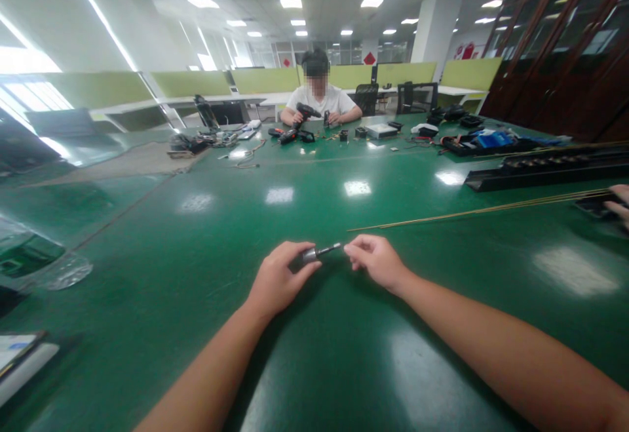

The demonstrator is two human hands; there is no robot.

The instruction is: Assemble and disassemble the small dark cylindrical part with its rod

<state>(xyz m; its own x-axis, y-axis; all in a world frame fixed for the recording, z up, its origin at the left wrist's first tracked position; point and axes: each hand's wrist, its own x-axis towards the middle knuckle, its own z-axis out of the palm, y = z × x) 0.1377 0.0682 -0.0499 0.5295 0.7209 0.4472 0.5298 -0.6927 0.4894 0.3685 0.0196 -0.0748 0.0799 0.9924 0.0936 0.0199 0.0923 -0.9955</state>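
My left hand (282,279) is closed around a small silver metal cylinder with a thin shaft (310,255), which looks like a small motor. The shaft points right and slightly up, ending in a pale tip. Just right of that tip is my right hand (374,260), its thumb and fingers pinched together. A narrow gap seems to separate the fingertips from the shaft; whatever they hold, if anything, is too small to make out. Both hands are just above the green tabletop (314,327).
Long thin brass-coloured rods (472,212) lie beyond my right hand, near another person's hand (620,206). A black rail (540,173) lies behind them. Across the table, a person in white (322,101) handles a power drill (308,111). A clear plastic container (63,268) is at left.
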